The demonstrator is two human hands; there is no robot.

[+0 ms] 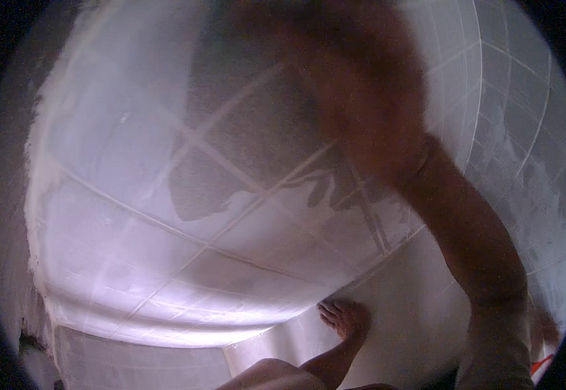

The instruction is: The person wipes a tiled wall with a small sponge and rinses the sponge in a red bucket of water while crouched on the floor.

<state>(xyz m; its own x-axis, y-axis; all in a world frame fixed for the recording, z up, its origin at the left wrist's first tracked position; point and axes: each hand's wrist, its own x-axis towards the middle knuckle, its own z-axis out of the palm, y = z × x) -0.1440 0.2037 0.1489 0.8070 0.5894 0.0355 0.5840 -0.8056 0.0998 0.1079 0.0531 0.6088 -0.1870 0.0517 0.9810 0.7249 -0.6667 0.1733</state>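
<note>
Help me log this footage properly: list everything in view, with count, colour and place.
Tiled wall: one, pale grey, centre
Smeared patch: one, darker grey-brown, on that wall
Grout lines: many, pale, across the tiles
Side tiled wall: one, grey, right
Rough strip: one, dark grey, far left
Smooth surface: one, pale grey, lower centre-right
Small object: one, red-orange, lower right, kind unclear
Sleeve: one, pale, lower right
Apparent bare foot: one, dim, lower centre
Right hand: one, shadowed, upper centre, blurred
</note>
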